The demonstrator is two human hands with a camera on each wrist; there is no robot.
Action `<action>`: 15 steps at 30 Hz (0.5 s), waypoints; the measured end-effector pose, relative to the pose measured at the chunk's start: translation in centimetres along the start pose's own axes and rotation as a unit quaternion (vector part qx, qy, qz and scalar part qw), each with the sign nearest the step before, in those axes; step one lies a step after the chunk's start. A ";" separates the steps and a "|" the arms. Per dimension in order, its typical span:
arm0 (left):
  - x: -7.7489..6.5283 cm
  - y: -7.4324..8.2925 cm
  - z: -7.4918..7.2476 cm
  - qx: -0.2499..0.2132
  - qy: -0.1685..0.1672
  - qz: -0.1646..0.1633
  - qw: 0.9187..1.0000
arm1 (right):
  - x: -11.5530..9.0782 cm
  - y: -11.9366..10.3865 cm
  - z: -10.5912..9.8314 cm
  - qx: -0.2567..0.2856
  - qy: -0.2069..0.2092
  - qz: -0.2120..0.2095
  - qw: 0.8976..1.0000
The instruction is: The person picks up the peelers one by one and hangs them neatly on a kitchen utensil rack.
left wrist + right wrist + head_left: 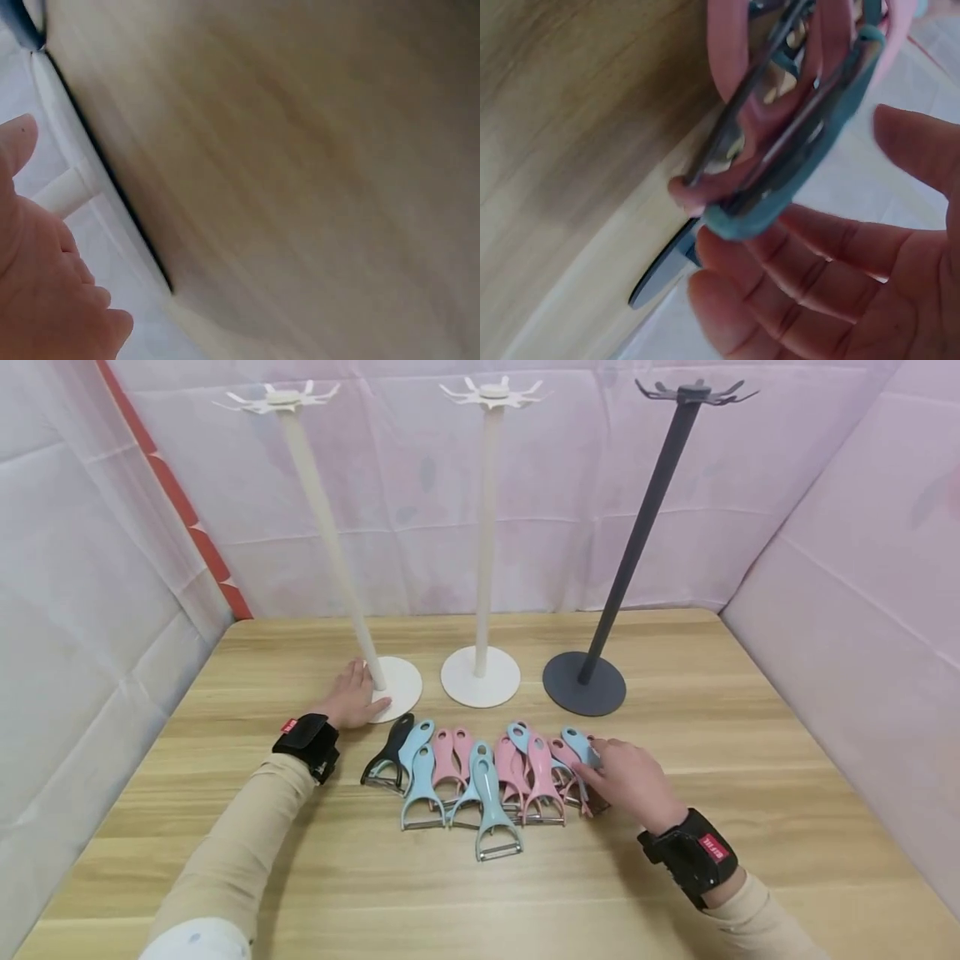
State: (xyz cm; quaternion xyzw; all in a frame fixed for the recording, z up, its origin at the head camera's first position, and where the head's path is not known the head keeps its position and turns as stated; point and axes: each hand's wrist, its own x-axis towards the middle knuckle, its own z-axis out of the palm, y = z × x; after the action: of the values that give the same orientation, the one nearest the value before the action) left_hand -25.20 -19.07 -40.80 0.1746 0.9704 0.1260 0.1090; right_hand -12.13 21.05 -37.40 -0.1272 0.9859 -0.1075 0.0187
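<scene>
My left hand rests at the left edge of the round base of the left white stand, its thumb lying over the rim near the pole. Farther right, my right hand reaches to the right end of a pile of peelers. A light blue peeler there is partly hidden by that hand. In the right wrist view, the fingers lie beside the blue peeler, with the thumb apart from it. Pink peelers overlap in the pile, and a black peeler lies at its left end.
A second white stand is upright in the middle, and a dark grey stand stands to its right. Each stand has a ring of hooks on top. A blue-green peeler lies nearest the front. Pale curtains border the wooden table.
</scene>
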 end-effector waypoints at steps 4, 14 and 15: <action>0.3 0.7 0.1 -0.023 -0.018 0.001 1.000 | -0.1 0.0 0.3 -0.020 -0.021 0.022 0.999; 1.4 -0.6 1.7 0.001 -0.058 -0.034 0.998 | -0.5 0.0 -1.2 0.021 -0.010 0.027 0.999; 1.5 -0.8 2.1 0.008 -0.059 -0.034 0.998 | -0.5 0.0 -1.5 0.028 -0.004 0.025 0.999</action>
State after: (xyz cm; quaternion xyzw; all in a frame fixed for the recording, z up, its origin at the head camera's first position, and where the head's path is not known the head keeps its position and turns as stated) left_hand -26.30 -18.77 -43.22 0.1495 0.9688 0.1037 0.1685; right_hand -11.76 21.53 -35.90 -0.1021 0.9852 -0.1343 0.0290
